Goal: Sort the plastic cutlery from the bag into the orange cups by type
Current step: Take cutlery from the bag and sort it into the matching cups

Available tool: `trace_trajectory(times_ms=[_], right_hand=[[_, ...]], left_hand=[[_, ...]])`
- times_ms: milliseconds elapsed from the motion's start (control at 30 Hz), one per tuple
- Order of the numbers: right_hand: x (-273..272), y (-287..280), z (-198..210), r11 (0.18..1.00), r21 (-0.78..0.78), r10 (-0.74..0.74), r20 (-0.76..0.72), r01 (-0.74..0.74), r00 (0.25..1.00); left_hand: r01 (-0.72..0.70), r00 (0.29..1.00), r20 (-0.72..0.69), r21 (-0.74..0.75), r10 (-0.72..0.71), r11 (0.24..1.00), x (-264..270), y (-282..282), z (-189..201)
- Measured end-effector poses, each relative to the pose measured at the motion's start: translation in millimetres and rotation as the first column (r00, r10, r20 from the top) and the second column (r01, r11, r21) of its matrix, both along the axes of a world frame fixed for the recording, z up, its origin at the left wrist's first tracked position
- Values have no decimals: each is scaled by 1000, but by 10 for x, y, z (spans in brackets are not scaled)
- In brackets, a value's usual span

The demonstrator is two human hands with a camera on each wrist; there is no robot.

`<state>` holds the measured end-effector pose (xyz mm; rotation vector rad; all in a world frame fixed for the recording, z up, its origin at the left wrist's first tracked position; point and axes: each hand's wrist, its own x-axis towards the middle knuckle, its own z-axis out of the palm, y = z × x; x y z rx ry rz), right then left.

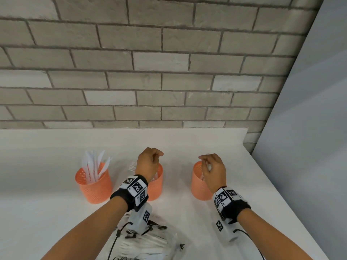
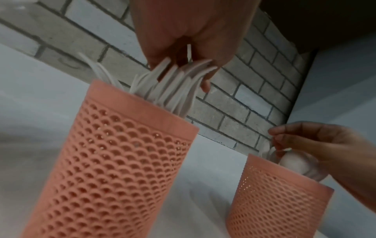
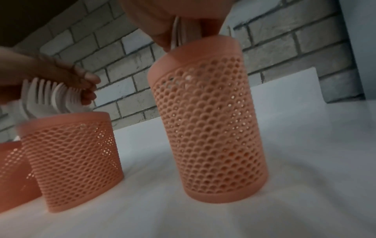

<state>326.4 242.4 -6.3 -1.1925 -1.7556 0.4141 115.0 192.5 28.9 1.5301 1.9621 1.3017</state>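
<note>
Three orange mesh cups stand in a row on the white table. The left cup point(image 1: 93, 186) holds white knives point(image 1: 95, 164). My left hand point(image 1: 150, 162) hovers over the middle cup point(image 2: 114, 161), its fingers curled on the tops of the white forks point(image 2: 168, 90) standing in it. My right hand point(image 1: 212, 169) is above the right cup point(image 3: 209, 128) and grips white spoons point(image 2: 293, 161) whose handles reach down into it. The clear cutlery bag point(image 1: 150, 241) lies near the front edge, under my left forearm.
A grey brick wall point(image 1: 169, 72) rises right behind the table point(image 1: 244, 175). A pale panel point(image 1: 309, 128) closes off the right side, past the table's right edge. Bare table shows between the middle and right cups.
</note>
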Motion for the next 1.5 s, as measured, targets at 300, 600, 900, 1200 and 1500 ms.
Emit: trace_trajectory(times_ms=[300,600,900,1200,1500], right_hand=[[72,11,92,995,-66,-26,545,74,838],[30,3,253,976,-183,65,758,116,649],[12,-123,336,987,-119,20,754,106,657],[-365,-548,548,983,-112,183,449,-148,875],[-1008,-1403,617,836,-319,542,362,-445,758]], left_hand=[[-30,914,-404,-144,-31,989,43,-198,168],[-101,803,-553,-494,-223,864,167,-232,35],[-83,897,-403,-561,-184,824,143,-160,209],[100,991,-61,-261,-119,960,-102,-668,588],[174,970,-106,-321,-217,931,-624,-1465,283]])
